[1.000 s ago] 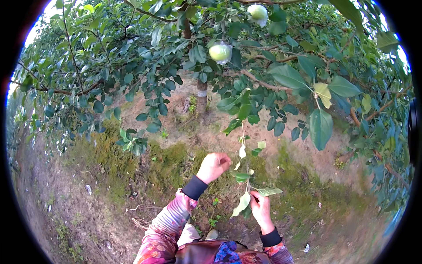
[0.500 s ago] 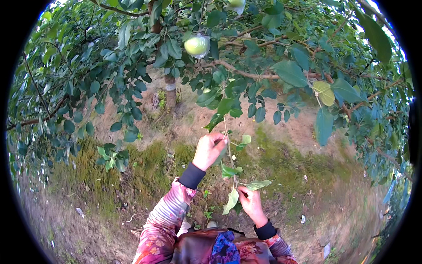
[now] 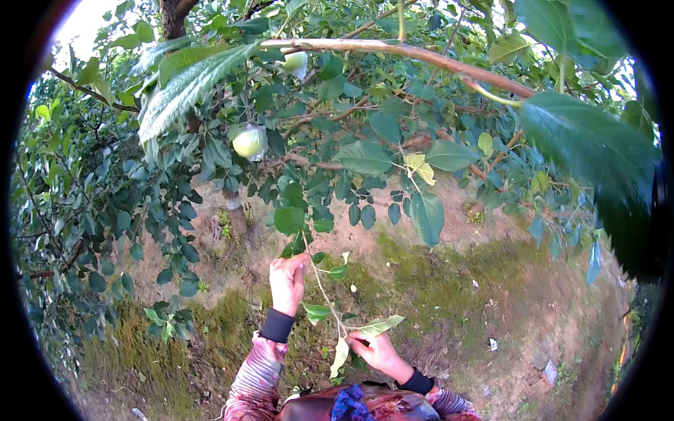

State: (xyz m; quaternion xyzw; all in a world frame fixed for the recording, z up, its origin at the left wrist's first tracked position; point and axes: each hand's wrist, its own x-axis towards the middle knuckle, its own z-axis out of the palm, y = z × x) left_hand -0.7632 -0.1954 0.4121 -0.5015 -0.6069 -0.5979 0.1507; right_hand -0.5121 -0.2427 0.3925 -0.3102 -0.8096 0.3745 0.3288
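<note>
A thin leafy twig (image 3: 321, 284) runs down between my hands, with a few green leaves along it and pale, curled ones at its lower end. My left hand (image 3: 285, 286) is closed at its upper part, thumb and fingers pinched by the stem below a dark green leaf. Near the lower end, my right hand (image 3: 381, 353) pinches the twig beside a pale leaf (image 3: 380, 325). Another pale leaf (image 3: 340, 356) hangs down just left of those fingers. Whether the twig's top joins the tree is hidden among the leaves.
A reddish branch (image 3: 421, 52) with large leaves crosses close overhead. Beyond, a pale green apple (image 3: 250, 142) in a clear bag hangs in the foliage, and another apple (image 3: 295, 63) hangs above it. The tree trunk (image 3: 234, 207) rises from bare, mossy ground (image 3: 435, 295).
The view has tilted up and turned right, so tree and hands sit further left and a near branch shows overhead. Both hands still pinch the twig.
</note>
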